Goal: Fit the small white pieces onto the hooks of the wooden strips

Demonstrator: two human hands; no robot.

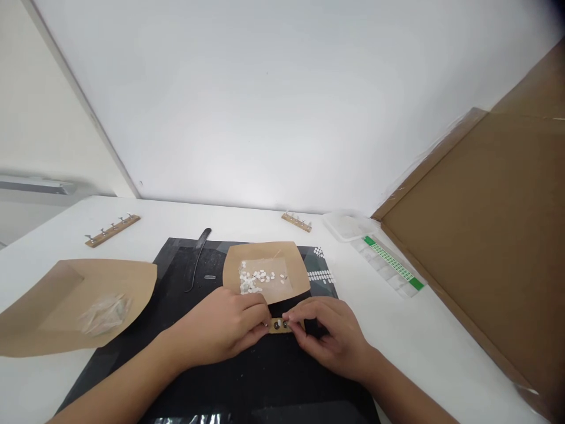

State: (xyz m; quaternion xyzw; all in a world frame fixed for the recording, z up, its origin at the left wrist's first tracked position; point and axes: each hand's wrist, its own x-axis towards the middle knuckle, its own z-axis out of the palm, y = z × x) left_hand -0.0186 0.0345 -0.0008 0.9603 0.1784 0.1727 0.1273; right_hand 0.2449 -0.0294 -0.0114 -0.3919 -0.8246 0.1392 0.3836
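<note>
head: wooden strip (281, 330) runs from left fingers (258, 318) under right fingers (311, 310).

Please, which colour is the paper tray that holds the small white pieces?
Light brown; the paper tray shows in the head view, the only one.

Free room is showing on the black mat (265, 377) at the bottom middle. The left hand (229, 324) and right hand (329, 330) are crowding the wood strip (281, 331). 1 paper tray (301, 277) is blocking the center, 1 wider tray (57, 306) the lower left, and brown cardboard (498, 247) is closing the right side.
</note>
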